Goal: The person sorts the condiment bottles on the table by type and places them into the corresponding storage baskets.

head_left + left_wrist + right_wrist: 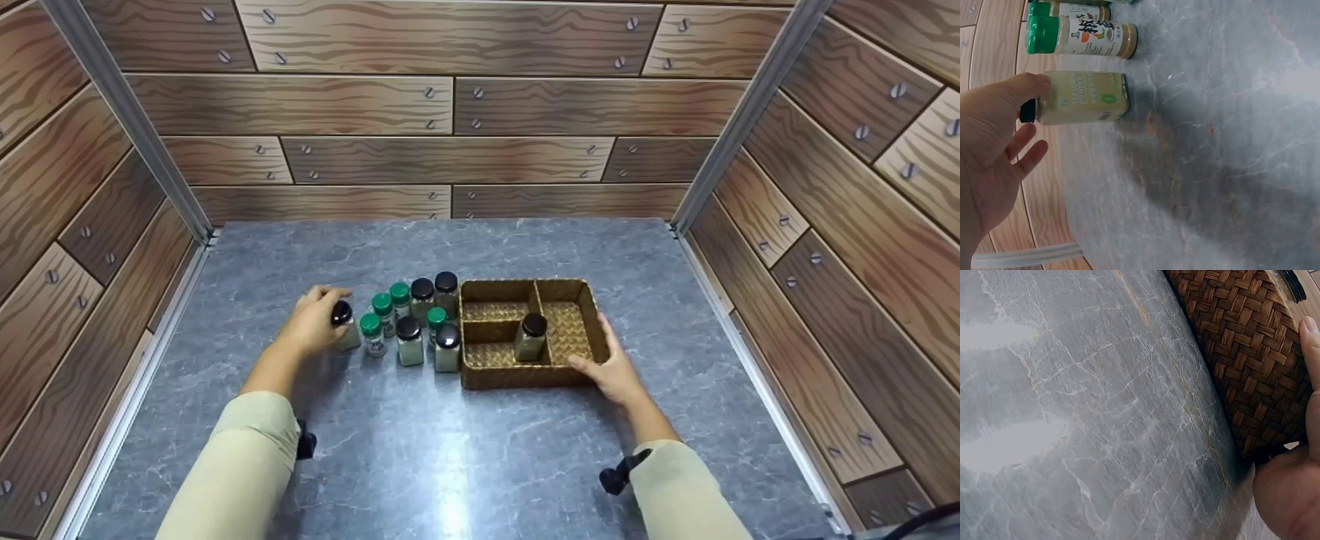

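Left hand [311, 319]: pinch on a jar [1085, 99] (black-capped) — right hand [622, 373]: grip on a woven basket [521, 377].

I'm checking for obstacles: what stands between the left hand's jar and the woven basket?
Four green-capped spice bottles and four black-capped jars stand there, in the head view.

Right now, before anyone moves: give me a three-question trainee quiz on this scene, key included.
1. True or false: the held jar in the left grip has a green cap.
2. How many green-capped bottles stand left of the woven basket in the right grip?
3. From the person's side, the lone jar inside the basket stands in: a) rear-left, b) front-left, c) right compartment.

Key: 1 false, black; 2 four; 3 b.
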A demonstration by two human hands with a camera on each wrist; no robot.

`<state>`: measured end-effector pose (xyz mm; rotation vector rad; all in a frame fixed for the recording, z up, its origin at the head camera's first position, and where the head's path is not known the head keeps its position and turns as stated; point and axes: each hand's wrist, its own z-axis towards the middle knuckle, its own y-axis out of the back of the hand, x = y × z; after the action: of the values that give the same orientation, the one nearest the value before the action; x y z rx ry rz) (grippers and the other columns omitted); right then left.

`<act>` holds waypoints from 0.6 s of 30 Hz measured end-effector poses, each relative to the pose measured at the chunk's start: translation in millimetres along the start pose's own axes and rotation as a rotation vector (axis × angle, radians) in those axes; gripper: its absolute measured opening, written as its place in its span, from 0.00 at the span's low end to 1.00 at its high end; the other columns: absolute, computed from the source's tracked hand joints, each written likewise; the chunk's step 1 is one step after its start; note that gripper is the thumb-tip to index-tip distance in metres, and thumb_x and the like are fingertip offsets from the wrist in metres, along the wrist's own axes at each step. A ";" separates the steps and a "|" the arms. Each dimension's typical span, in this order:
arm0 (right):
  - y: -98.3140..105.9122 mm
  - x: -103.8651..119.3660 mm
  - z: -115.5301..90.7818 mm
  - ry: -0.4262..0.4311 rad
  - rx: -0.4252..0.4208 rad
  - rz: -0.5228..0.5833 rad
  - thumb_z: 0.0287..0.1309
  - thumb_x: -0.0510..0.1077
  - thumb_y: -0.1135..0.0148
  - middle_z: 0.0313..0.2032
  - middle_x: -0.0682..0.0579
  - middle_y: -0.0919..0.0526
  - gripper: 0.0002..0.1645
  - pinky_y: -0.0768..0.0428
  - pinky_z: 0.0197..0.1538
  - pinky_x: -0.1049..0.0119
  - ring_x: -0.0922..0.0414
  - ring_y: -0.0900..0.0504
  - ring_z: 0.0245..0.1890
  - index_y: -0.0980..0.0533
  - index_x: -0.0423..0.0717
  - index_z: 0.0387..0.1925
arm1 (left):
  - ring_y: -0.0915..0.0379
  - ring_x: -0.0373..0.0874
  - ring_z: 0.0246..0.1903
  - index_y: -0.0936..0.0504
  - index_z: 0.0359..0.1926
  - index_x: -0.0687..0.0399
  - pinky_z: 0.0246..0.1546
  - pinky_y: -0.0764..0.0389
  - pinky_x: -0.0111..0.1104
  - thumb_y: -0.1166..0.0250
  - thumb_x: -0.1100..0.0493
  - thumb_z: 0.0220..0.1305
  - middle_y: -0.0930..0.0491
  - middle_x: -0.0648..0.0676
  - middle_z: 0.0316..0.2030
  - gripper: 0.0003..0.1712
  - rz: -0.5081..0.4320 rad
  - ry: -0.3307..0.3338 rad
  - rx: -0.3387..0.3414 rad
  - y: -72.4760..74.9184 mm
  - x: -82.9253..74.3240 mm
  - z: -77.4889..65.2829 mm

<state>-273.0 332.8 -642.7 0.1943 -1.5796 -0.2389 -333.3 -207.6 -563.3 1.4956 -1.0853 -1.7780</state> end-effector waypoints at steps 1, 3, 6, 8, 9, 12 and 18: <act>0.1 -0.3 -0.1 -0.004 -0.001 -0.003 0.62 0.38 0.22 0.87 0.35 0.51 0.67 0.49 0.88 0.41 0.35 0.46 0.85 0.57 0.48 0.89 | 0.33 0.73 0.72 0.27 0.76 0.57 0.74 0.29 0.65 0.28 0.62 0.71 0.29 0.70 0.71 0.35 0.007 0.003 0.015 1.3 0.1 1.1; 0.5 -0.6 -0.1 -0.008 -0.002 -0.006 0.62 0.39 0.22 0.87 0.35 0.51 0.67 0.49 0.88 0.41 0.35 0.45 0.85 0.57 0.49 0.89 | 0.33 0.74 0.72 0.27 0.76 0.58 0.74 0.28 0.65 0.28 0.62 0.71 0.29 0.72 0.71 0.35 0.019 0.003 0.034 3.7 0.5 2.7; 0.6 0.1 -0.7 -0.018 0.001 -0.016 0.62 0.40 0.21 0.87 0.36 0.52 0.68 0.50 0.88 0.41 0.35 0.46 0.85 0.57 0.50 0.89 | 0.30 0.74 0.70 0.26 0.73 0.61 0.73 0.27 0.63 0.27 0.63 0.69 0.27 0.74 0.69 0.34 0.011 -0.004 0.033 6.1 2.3 4.1; 0.8 0.5 -1.3 -0.025 0.002 -0.018 0.62 0.41 0.21 0.87 0.36 0.53 0.68 0.51 0.88 0.40 0.35 0.48 0.86 0.57 0.51 0.89 | 0.28 0.74 0.68 0.25 0.72 0.64 0.73 0.26 0.62 0.26 0.64 0.68 0.25 0.76 0.67 0.34 0.001 -0.017 0.026 6.9 4.2 4.6; 0.8 0.8 -1.6 -0.029 0.003 -0.017 0.62 0.42 0.21 0.88 0.37 0.53 0.69 0.51 0.88 0.40 0.35 0.49 0.86 0.57 0.52 0.89 | 0.27 0.74 0.67 0.25 0.71 0.65 0.73 0.26 0.62 0.26 0.64 0.67 0.24 0.76 0.66 0.33 -0.005 -0.026 0.021 7.1 5.8 5.2; 1.0 1.1 -1.8 -0.024 0.008 0.001 0.62 0.41 0.21 0.87 0.36 0.53 0.69 0.51 0.88 0.40 0.35 0.48 0.86 0.58 0.51 0.89 | 0.26 0.73 0.67 0.24 0.70 0.66 0.73 0.26 0.62 0.26 0.64 0.67 0.24 0.76 0.65 0.33 -0.016 -0.032 0.036 7.7 7.7 7.1; 1.8 1.2 -0.9 -0.013 0.010 0.006 0.61 0.39 0.21 0.87 0.35 0.54 0.70 0.52 0.88 0.40 0.34 0.49 0.86 0.59 0.50 0.89 | 0.25 0.73 0.65 0.22 0.65 0.68 0.72 0.25 0.62 0.27 0.64 0.67 0.20 0.75 0.62 0.27 0.004 -0.027 0.103 9.7 6.0 13.5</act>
<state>-272.0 334.1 -641.1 0.1964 -1.5938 -0.2284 -348.5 -214.5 -557.4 1.5320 -1.2093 -1.7682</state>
